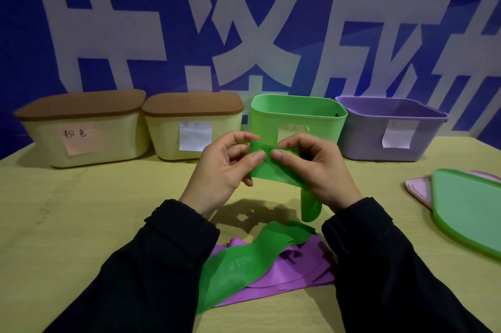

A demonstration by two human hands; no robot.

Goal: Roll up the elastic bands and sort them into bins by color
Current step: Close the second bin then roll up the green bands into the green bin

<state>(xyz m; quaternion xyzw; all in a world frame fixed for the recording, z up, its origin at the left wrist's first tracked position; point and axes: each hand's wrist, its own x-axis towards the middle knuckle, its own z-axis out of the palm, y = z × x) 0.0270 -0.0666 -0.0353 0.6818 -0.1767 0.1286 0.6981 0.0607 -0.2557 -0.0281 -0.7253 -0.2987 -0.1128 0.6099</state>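
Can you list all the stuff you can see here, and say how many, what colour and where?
green band: one, green, top end pinched in both hands, rest trailing down onto the table
purple band: one, purple, flat on the table under the green band
lidded bins: two, cream with brown lids, back left, each with a paper label
green bin: one, green, open, back middle
purple bin: one, purple, open, back right
green lid: one, green, lying on the table at right
pink lid: one, pale pink, partly under the green lid
table: one, yellowish
wall banner: one, blue with big white characters
left hand: pinches the green band
right hand: pinches the green band
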